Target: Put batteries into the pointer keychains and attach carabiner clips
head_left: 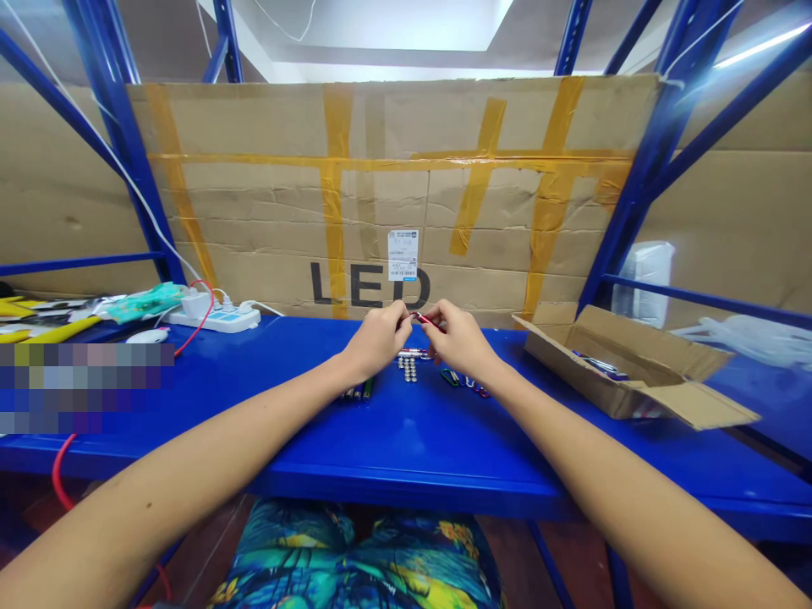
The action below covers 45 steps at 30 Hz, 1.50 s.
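Both hands are raised close together over the back of the blue table (406, 448). My right hand (460, 337) is closed in a pinch on a slim red metal piece (431, 321), whose exact kind is too small to tell. My left hand (379, 337) is closed at the piece's left end, its fingertips around something small and dark that I cannot make out. Below them lie a shiny silver-and-red tube (414, 353) and rows of small silver button cells (408, 370). Several coloured carabiners (466, 381) lie near my right wrist. Dark slim tubes (359, 392), partly hidden, are by my left forearm.
An open cardboard box (609, 364) with metal tubes inside stands on the right. At the left are a white power strip (219, 315), a red cable (206, 313) and yellow-handled tools (57, 328). A tall cardboard panel (266, 211) closes off the back between blue posts.
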Motion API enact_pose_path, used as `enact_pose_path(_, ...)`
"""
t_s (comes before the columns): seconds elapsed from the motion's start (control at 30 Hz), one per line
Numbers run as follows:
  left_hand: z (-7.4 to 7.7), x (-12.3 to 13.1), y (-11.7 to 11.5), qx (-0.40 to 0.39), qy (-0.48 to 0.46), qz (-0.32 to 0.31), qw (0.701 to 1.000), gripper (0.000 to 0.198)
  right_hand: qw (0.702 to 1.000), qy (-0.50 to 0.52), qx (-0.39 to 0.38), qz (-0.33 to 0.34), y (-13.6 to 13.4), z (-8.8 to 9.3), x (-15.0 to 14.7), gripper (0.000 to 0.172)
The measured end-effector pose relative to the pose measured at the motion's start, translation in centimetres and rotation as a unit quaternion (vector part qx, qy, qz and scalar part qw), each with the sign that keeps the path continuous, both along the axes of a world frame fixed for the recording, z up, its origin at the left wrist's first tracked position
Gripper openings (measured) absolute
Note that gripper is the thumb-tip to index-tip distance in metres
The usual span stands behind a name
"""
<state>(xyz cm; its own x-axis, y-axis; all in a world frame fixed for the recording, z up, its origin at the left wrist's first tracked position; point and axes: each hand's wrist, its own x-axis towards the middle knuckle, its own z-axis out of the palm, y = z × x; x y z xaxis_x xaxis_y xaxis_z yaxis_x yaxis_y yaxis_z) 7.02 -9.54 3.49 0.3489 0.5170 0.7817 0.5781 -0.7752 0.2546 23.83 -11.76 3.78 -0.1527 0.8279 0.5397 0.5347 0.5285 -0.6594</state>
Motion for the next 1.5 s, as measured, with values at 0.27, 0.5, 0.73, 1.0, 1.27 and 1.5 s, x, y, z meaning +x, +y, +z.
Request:
enact_pose_path(0.27, 0.2, -0.2, 0.2, -0.109, -0.057, -0.096, 0.988, 0.011, 0.991, 0.103, -0.018, 0.078, 1.7, 0.6, 1.7, 0.011)
enact_pose_path(0.5, -0.1, 0.3, 0.0, -0.232, -0.103, -0.188, 0.949, 0.013, 0.949, 0.278, -0.063, 0.138, 1.2, 1.6, 2.2, 0.031)
enact_pose_path(0.73, -0.3, 0.7, -0.1, -0.196, -0.148, -0.154, 0.957, 0.024, 0.928, 0.346, -0.052, 0.129, 1.2, 1.7, 1.7, 0.032)
enact_pose_path(1.0, 0.7, -0.1, 1.9, -0.373, -0.365, -0.264, 0.811, 0.050, 0.965, 0.081, -0.168, 0.184, -0.3, 1.9, 1.7, 0.024)
enact_pose_path(1.27, 0.6, -0.5, 1.6, -0.441, -0.378, -0.350, 0.735, 0.068, 0.956, -0.010, -0.227, 0.184, 0.0, 1.1, 1.4, 0.021)
enact_pose_path(1.5, 0.4, -0.6, 1.8, -0.443, -0.347, -0.350, 0.749, 0.072, 0.960, -0.022, -0.188, 0.205, 0.0, 1.1, 1.4, 0.027)
